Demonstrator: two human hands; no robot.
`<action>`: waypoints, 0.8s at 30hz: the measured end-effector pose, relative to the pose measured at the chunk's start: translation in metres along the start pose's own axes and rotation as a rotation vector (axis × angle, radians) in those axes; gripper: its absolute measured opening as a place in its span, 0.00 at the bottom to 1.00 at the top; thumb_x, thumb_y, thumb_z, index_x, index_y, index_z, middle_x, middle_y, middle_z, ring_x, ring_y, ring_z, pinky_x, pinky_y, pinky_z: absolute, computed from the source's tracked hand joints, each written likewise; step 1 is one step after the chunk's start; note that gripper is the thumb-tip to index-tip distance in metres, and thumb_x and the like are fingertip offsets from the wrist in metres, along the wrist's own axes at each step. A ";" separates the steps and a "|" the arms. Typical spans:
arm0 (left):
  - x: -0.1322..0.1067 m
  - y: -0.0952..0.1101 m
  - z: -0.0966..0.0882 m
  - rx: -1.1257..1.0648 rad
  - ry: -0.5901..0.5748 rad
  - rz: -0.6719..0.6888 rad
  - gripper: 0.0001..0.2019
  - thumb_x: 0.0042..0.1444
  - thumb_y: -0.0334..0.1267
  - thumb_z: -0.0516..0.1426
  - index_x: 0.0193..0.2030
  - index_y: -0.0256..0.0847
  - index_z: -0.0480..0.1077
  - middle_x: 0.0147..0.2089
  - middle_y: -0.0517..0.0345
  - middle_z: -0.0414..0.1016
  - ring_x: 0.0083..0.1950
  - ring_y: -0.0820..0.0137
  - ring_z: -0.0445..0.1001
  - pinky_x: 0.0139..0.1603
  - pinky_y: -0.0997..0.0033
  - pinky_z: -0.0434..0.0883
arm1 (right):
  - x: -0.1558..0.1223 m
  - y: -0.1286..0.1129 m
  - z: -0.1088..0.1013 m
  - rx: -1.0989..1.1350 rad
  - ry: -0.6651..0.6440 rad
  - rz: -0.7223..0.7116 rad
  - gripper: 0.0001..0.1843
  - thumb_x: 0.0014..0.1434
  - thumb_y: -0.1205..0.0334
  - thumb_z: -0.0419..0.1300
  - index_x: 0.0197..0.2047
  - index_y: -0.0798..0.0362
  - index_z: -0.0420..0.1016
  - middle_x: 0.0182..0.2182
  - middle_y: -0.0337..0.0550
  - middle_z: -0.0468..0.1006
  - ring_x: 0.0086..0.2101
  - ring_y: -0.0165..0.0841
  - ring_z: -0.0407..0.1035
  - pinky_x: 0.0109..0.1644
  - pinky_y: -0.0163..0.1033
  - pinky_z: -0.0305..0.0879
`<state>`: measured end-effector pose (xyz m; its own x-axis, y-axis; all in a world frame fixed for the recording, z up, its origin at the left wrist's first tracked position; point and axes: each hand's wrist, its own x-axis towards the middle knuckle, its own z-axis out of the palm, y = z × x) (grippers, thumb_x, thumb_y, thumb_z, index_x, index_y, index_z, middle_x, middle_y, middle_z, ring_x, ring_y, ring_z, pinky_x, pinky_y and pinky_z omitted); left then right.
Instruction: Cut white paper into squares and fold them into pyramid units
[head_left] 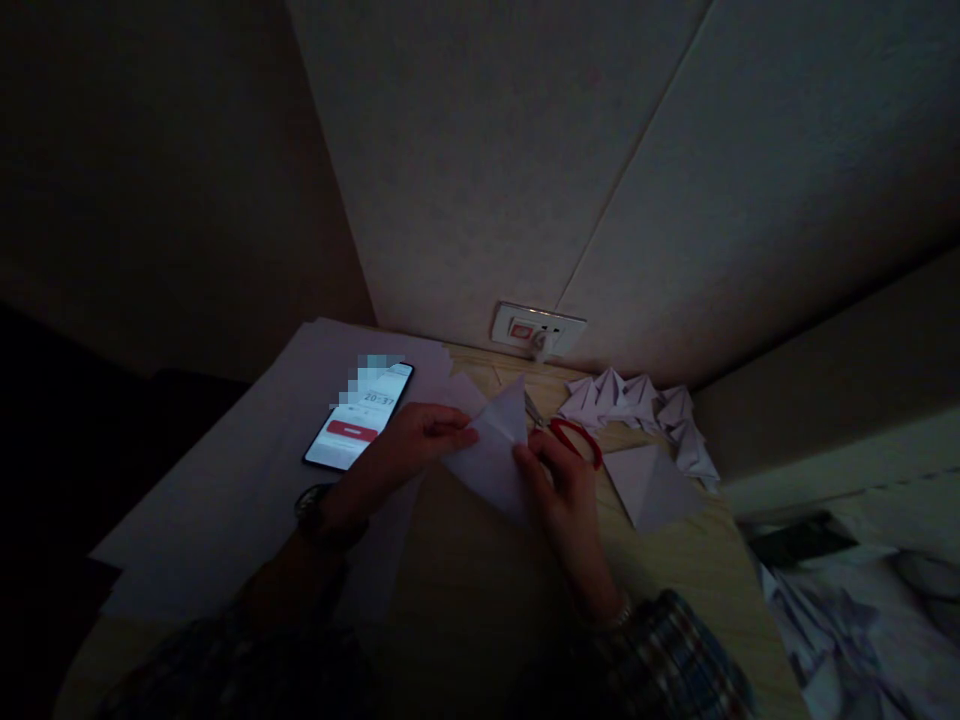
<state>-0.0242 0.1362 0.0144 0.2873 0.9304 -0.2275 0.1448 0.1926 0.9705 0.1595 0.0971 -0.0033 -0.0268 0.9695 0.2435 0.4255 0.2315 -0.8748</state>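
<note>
Plaid sleeve [667, 650] nearest the camera, lower right. Folded white paper [495, 440] is between both hands, over the worktop [465, 570]: left hand [427, 435] grip pinches its left edge, right hand [559, 490] grip its right edge. Risk: crease could go skewed if either pinch slips or dim light hides the edges. Red-handled scissors [577, 442] sit just beside the right hand; a knuckle could knock them into the folded pieces [611, 392]. Phone [352, 445], left, on the loose sheets [225, 460], reads roughly 20:37; other text illegible, no brand readable.
</note>
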 end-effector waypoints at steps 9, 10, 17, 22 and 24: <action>-0.003 0.006 0.005 -0.135 -0.018 -0.013 0.08 0.43 0.40 0.64 0.30 0.40 0.78 0.29 0.58 0.81 0.33 0.63 0.78 0.34 0.70 0.72 | -0.001 -0.001 0.004 -0.065 -0.082 -0.067 0.15 0.61 0.60 0.54 0.22 0.48 0.62 0.20 0.36 0.67 0.23 0.32 0.62 0.26 0.38 0.57; -0.004 0.006 0.007 -0.139 0.011 -0.029 0.08 0.42 0.41 0.64 0.28 0.40 0.77 0.27 0.60 0.80 0.31 0.64 0.77 0.31 0.71 0.71 | -0.001 -0.001 0.005 -0.063 -0.091 -0.073 0.15 0.61 0.60 0.54 0.22 0.48 0.63 0.20 0.36 0.68 0.23 0.32 0.62 0.26 0.37 0.58; -0.004 0.004 0.012 -0.032 0.231 0.097 0.08 0.46 0.41 0.62 0.23 0.40 0.75 0.24 0.64 0.77 0.29 0.69 0.74 0.28 0.75 0.67 | -0.001 -0.002 0.006 -0.062 -0.095 -0.065 0.14 0.60 0.60 0.55 0.23 0.49 0.64 0.20 0.36 0.68 0.22 0.32 0.62 0.26 0.37 0.58; -0.004 0.008 0.014 -0.199 0.300 0.050 0.09 0.37 0.38 0.66 0.27 0.38 0.76 0.28 0.60 0.81 0.31 0.67 0.75 0.32 0.73 0.69 | -0.002 -0.003 0.008 -0.070 -0.160 -0.103 0.15 0.61 0.61 0.54 0.23 0.49 0.61 0.20 0.36 0.67 0.23 0.32 0.63 0.27 0.37 0.58; -0.005 0.012 0.015 -0.216 0.327 0.049 0.07 0.38 0.39 0.66 0.23 0.38 0.75 0.24 0.62 0.78 0.28 0.69 0.73 0.30 0.73 0.68 | -0.002 -0.004 0.009 -0.070 -0.186 -0.114 0.15 0.61 0.61 0.53 0.23 0.49 0.61 0.21 0.36 0.67 0.24 0.32 0.63 0.27 0.37 0.58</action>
<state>-0.0098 0.1288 0.0257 -0.0330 0.9836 -0.1775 -0.0744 0.1747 0.9818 0.1499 0.0948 -0.0039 -0.2420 0.9370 0.2517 0.4721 0.3404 -0.8132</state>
